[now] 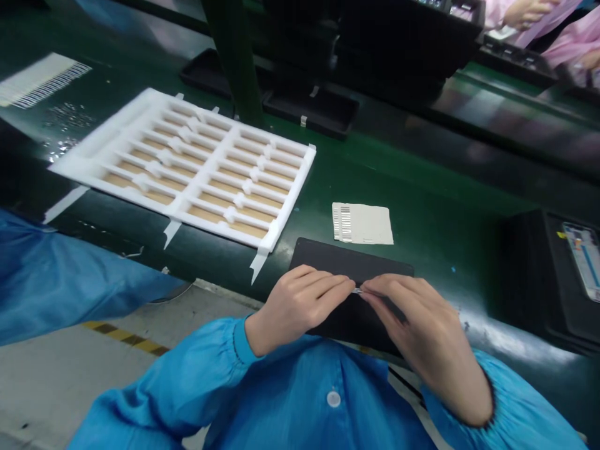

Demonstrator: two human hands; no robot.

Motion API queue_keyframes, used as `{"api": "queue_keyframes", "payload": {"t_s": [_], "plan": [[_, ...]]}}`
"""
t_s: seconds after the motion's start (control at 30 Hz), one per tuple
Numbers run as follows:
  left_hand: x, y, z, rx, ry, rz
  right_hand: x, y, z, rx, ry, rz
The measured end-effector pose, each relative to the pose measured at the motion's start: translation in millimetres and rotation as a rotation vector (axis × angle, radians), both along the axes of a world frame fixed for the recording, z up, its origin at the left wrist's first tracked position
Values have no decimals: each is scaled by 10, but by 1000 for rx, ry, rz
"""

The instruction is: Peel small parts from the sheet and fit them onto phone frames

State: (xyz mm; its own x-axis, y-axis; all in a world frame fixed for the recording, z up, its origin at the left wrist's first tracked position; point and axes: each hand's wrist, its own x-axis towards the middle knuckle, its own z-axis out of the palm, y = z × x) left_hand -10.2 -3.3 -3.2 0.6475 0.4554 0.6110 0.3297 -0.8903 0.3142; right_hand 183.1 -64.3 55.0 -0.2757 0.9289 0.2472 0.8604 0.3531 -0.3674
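Left hand [304, 303] and right hand [424, 328] pinch a small shiny piece [357, 290], apparently metal, fingertips nearly meeting over the black mat [347, 257], near edge of table [450, 206]. Striped card [368, 225] just beyond; white tray [94, 157] left.

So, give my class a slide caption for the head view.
Bare left hand and right hand hold a tiny shiny piece above a flat black rectangular pad, near a white slotted tray.
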Motion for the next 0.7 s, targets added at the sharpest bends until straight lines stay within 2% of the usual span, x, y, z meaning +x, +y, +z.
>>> {"api": "queue_keyframes", "payload": {"t_s": [0.2, 0.43, 0.57, 0.7], "plan": [[-8, -6, 14, 3, 11, 6, -36, -38, 30, -16, -94, 15], [-9, -16, 8, 7, 9, 0, -19, -51, -25, -39, -38, 9], [-6, -6, 2, -2, 10, -10, 45, -138, -90, 74, 31, -10], [2, 8, -11, -6, -1, -11, 65, -213, -208, 143, 15, 28]]}}
